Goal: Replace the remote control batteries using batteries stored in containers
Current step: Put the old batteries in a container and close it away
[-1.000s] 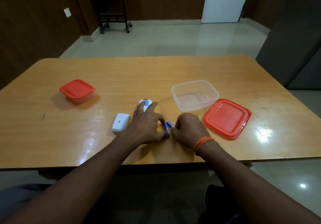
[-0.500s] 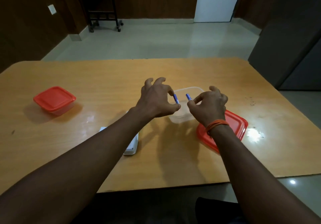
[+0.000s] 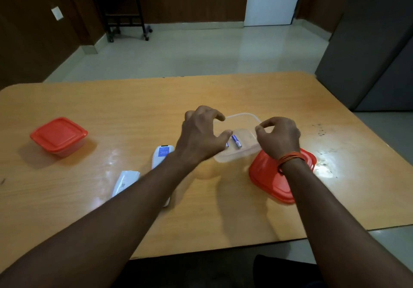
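Both hands hover over a clear lidless container (image 3: 243,116) at the table's middle right. My left hand (image 3: 199,134) has its fingers spread and holds nothing. My right hand (image 3: 278,136) is likewise open, fingers curled apart. A blue battery (image 3: 236,141) lies inside the container, and a second blue battery (image 3: 227,144) peeks out from under my left thumb. The white remote (image 3: 162,154) lies face down left of the container, partly under my left forearm. Its white battery cover (image 3: 125,181) rests beside it.
The container's red lid (image 3: 268,176) lies on the table under my right wrist. A second container with a red lid on it (image 3: 58,136) stands at the far left. The wooden table's (image 3: 111,108) near edge is close to my body.
Both hands rose from the table with a blue battery each, carried them over the clear container and let go. The batteries now lie inside it.
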